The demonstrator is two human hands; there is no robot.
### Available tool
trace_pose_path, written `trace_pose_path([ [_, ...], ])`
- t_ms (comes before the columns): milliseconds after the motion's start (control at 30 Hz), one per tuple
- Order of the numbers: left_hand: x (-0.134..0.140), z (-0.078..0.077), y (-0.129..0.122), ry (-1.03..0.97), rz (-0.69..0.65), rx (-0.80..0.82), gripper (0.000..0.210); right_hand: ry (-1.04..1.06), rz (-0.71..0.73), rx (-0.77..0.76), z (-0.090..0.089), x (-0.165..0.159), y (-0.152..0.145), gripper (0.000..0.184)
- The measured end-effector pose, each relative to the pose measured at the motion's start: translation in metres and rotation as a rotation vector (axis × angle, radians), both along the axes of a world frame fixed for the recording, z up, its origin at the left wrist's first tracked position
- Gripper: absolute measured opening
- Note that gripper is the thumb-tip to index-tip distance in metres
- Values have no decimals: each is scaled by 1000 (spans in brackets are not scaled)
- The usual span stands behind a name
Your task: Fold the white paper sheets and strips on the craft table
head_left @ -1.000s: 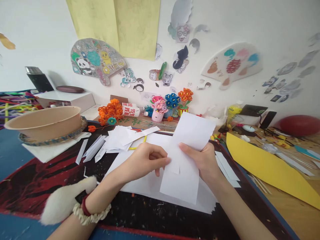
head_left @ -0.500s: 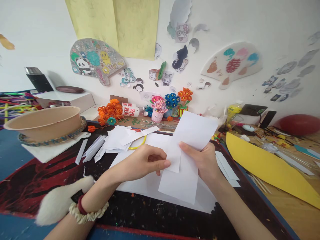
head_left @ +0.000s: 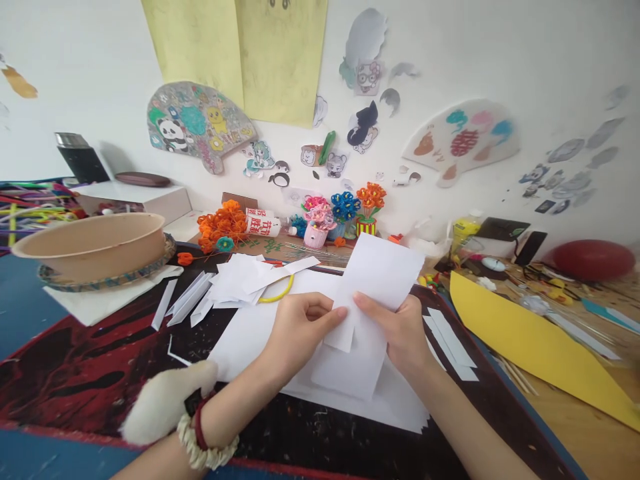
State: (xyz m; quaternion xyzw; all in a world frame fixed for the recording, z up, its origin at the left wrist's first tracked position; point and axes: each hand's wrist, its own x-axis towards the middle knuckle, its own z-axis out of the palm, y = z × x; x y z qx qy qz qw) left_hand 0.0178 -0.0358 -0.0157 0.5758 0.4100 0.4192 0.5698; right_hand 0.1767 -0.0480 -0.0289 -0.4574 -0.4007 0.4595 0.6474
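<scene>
My right hand pinches a long strip of white paper, thumb on its face and fingers behind. A smaller white paper piece lies against the front of the strip's left side. My left hand closes on that smaller piece at the strip's left edge, thumb tip near the right thumb. Below both hands large white sheets rest on the dark red and black mat. A fluffy white ornament hangs at my left wrist beside a cream scrunchie.
Loose paper pieces and folded strips lie at the left, near a yellow ring. Further left stands a beige basin. Cut strips and a yellow sheet are on the right. Pipe-cleaner flowers stand behind.
My left hand has moved right and up, its thumb now pressing on the smaller paper close to the right thumb. The held paper has shifted slightly left in view.
</scene>
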Motion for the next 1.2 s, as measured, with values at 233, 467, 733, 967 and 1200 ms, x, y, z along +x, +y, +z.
trace_pose_path([
  [233, -12, 6, 11, 81, -100, -42, 29, 54, 168, -118, 1, 11, 9, 47],
  [467, -30, 28, 33, 211, -287, -28, 34, -278, 106, 118, 41, 59, 20, 71],
  [733, -29, 40, 51, 467, -673, 131, 31, -1214, 614, 235, 82, 24, 18, 45],
  [967, -23, 29, 52, 594, -763, 139, 19, -1278, 933, 27, 53, 10, 33, 16],
  [1200, -21, 16, 55, 681, -789, 165, 12, -1206, 940, -49, 22, 18, 34, 17],
])
